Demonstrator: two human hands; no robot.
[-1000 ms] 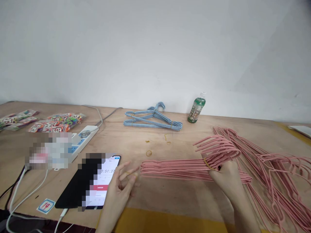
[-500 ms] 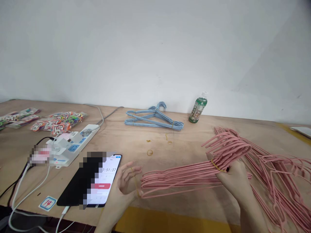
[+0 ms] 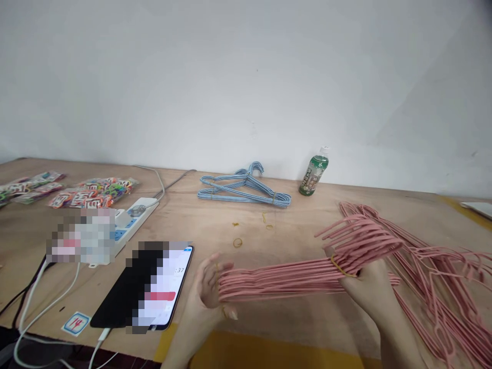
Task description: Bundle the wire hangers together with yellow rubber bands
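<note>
A bundle of pink clothes hangers (image 3: 277, 282) is held on its side above the table, hooks to the right. My right hand (image 3: 371, 292) is closed around the bundle near the hooks, where a yellow rubber band (image 3: 340, 267) crosses the hanger necks. At the other end, my left hand (image 3: 207, 289) has its thumb and fingers spread around the hanger tips. Another rubber band (image 3: 217, 272) is stretched between those fingers and thumb, against the tips. Part of this band is hidden.
More pink hangers (image 3: 434, 287) lie piled at the right. Blue hangers (image 3: 246, 192) and a green bottle (image 3: 313, 174) are near the wall. Loose rubber bands (image 3: 238, 243) lie mid-table. A phone (image 3: 169, 287), power strip (image 3: 142, 210) and colourful packets (image 3: 92, 192) occupy the left.
The left hand has come up against the hanger tips, and its stretched rubber band now surrounds them. The tips are gathered closer together. The right hand keeps its hold near the hooks.
</note>
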